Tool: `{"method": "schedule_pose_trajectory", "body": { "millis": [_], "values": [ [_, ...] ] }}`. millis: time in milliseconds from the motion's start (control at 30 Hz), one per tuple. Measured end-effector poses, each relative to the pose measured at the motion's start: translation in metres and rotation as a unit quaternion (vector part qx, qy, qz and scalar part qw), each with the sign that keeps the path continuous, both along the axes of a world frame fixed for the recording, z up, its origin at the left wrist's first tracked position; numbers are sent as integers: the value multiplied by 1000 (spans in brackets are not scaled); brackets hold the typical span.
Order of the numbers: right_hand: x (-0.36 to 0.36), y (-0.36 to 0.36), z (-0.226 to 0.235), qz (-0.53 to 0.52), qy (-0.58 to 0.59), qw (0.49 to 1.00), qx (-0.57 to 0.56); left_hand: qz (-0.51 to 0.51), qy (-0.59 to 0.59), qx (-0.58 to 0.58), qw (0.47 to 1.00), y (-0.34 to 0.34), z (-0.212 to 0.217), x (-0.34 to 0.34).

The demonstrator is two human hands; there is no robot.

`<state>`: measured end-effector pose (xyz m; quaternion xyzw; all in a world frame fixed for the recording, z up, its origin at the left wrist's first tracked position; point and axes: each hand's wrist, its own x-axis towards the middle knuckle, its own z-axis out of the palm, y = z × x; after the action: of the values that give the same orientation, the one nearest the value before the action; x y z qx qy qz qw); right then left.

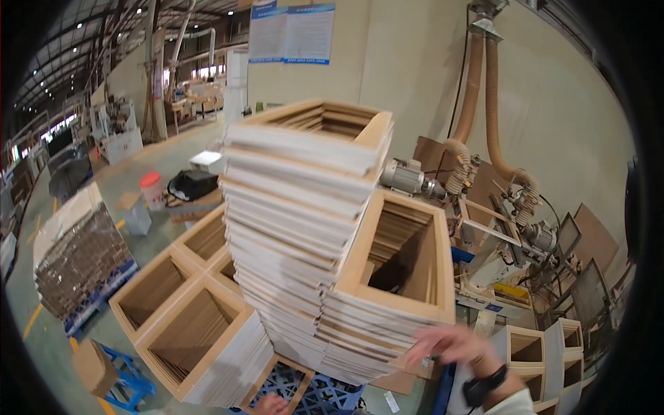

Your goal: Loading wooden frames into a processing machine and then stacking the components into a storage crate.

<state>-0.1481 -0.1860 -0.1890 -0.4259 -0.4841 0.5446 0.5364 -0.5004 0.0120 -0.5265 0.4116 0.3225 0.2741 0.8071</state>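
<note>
At the lower edge, my left hand point(271, 404) shows only its fingers, curled inside the opening of a low wooden frame point(304, 391). They seem to grip its near side, which the picture cuts off. Blue pallet slats point(332, 394) show beneath. My right hand point(448, 344), blurred, reaches in with fingers stretched and apart beside the near right corner of a stack of frames point(387, 315); I cannot tell whether it touches. A taller stack of white-edged frames point(297, 200) rises in the middle. Lower left stands another group of stacked frames point(207, 339).
Behind on the right are a machine with a motor point(403, 176) and ribbed hoses point(493, 117). More frames point(526, 346) stand lower right. A blue stool point(128, 380) with a carton, a wrapped pallet load point(83, 256) and a red-lidded bucket point(152, 192) are on the left.
</note>
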Motion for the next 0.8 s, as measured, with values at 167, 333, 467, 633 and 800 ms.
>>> {"method": "schedule_pose_trajectory", "body": {
  "millis": [167, 333, 467, 633, 800],
  "values": [
    [162, 27, 154, -203, -87, 964, 149, 120, 15, 41, 992, 80, 236, 95],
    [300, 159, 205, -375, -75, 911, 156, 168, -28, 104, 980, 113, 389, 168],
    [355, 259, 167, -412, -70, 906, 69, 117, -11, 154, 981, 120, 446, 206],
    [365, 327, 144, -380, -120, 917, 2, 112, 53, 87, 988, 121, 468, 244],
    [380, 358, 114, -285, 11, 956, 72, 99, 58, 94, 989, 123, 473, 254]
  ]
}}
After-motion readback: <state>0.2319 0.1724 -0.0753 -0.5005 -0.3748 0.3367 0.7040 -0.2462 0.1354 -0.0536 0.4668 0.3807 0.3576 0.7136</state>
